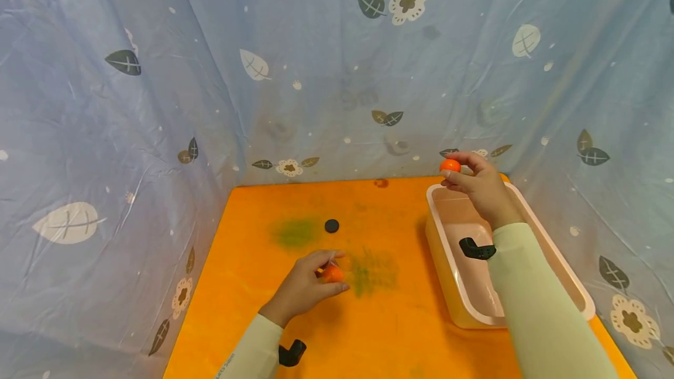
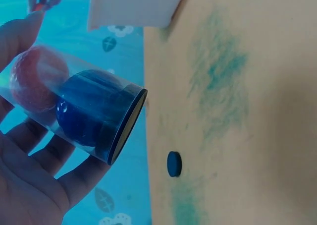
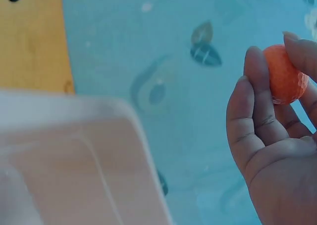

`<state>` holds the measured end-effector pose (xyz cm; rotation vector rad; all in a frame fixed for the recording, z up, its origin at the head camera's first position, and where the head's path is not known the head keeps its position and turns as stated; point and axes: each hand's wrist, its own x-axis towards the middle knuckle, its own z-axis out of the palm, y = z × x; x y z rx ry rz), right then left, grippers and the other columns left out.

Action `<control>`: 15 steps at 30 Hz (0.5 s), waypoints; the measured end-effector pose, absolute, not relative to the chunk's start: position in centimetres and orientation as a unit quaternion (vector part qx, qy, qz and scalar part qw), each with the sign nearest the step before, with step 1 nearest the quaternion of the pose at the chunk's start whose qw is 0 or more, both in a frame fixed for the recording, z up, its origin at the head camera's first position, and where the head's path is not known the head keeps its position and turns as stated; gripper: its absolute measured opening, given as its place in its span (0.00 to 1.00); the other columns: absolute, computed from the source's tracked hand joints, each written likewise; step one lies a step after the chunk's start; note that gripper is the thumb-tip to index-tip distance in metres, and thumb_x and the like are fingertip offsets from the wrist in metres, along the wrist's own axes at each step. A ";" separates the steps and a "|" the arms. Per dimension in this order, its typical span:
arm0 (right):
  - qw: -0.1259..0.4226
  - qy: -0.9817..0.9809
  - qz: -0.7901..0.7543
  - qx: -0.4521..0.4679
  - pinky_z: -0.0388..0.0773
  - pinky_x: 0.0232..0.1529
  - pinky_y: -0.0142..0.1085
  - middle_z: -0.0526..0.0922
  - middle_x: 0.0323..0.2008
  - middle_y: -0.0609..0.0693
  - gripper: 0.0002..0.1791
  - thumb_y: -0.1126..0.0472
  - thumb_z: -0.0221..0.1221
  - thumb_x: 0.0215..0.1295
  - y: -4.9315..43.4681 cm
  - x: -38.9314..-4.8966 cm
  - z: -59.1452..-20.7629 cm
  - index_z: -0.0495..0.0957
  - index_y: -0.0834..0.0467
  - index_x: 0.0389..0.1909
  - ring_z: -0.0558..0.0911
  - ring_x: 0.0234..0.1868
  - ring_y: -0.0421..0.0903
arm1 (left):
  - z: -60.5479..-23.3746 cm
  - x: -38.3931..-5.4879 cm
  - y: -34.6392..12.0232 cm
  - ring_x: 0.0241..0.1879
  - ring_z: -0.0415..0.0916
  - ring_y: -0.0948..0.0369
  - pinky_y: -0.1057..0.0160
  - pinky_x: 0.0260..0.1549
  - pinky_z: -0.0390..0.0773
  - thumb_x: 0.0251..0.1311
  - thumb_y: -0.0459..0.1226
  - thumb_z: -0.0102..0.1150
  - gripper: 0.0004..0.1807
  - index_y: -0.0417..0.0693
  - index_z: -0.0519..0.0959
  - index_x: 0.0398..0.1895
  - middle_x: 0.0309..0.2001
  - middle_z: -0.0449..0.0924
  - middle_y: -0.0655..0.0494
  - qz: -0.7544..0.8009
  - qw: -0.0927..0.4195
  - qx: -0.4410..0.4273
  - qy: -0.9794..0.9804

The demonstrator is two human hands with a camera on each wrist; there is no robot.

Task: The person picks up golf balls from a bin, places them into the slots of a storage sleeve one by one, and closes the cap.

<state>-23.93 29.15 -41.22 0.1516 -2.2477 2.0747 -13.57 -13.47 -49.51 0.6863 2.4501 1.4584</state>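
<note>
My left hand (image 1: 305,288) holds a clear plastic tube (image 2: 74,101) above the table, fingers and thumb curled round it. Inside the tube, in the left wrist view, are a reddish-orange ball (image 2: 39,79) and a dark blue ball (image 2: 88,113), the blue one nearer the dark-rimmed end. In the head view only the orange ball (image 1: 333,274) shows clearly there. Over the far end of the pink bin (image 1: 457,262), my right hand (image 1: 487,189) pinches another orange ball (image 1: 450,166) between thumb and fingers. That ball has a dimpled-looking surface in the right wrist view.
A small black disc (image 1: 332,226) lies on the orange table (image 1: 253,309), left of the bin. Green smudges mark the tabletop. Blue patterned sheeting (image 1: 316,75) hangs along the table's back and sides. The bin stands at the right edge.
</note>
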 end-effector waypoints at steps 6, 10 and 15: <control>0.023 -0.728 0.680 0.080 0.83 0.56 0.35 0.75 0.64 0.57 0.24 0.62 0.69 0.77 26.4 -22.4 -39.9 0.77 0.61 0.69 0.90 0.48 0.51 | -49.8 -13.7 -13.6 0.59 0.81 0.59 0.58 0.51 0.84 0.65 0.49 0.80 0.15 0.61 0.81 0.44 0.71 0.76 0.70 0.502 0.105 0.235 0.825; 0.016 -0.721 0.681 0.124 0.82 0.58 0.37 0.75 0.63 0.60 0.23 0.64 0.69 0.77 24.7 -21.7 -39.2 0.76 0.64 0.68 0.90 0.49 0.53 | -50.0 -13.7 -13.5 0.59 0.81 0.60 0.58 0.51 0.84 0.66 0.49 0.80 0.15 0.61 0.80 0.43 0.71 0.76 0.70 0.502 0.106 0.237 0.825; 0.003 -0.713 0.682 0.162 0.83 0.58 0.39 0.75 0.63 0.62 0.21 0.64 0.68 0.78 22.7 -20.6 -38.9 0.78 0.60 0.67 0.89 0.49 0.55 | -49.8 -13.8 -13.5 0.58 0.80 0.62 0.58 0.50 0.84 0.65 0.47 0.80 0.16 0.56 0.84 0.48 0.71 0.76 0.71 0.500 0.101 0.238 0.826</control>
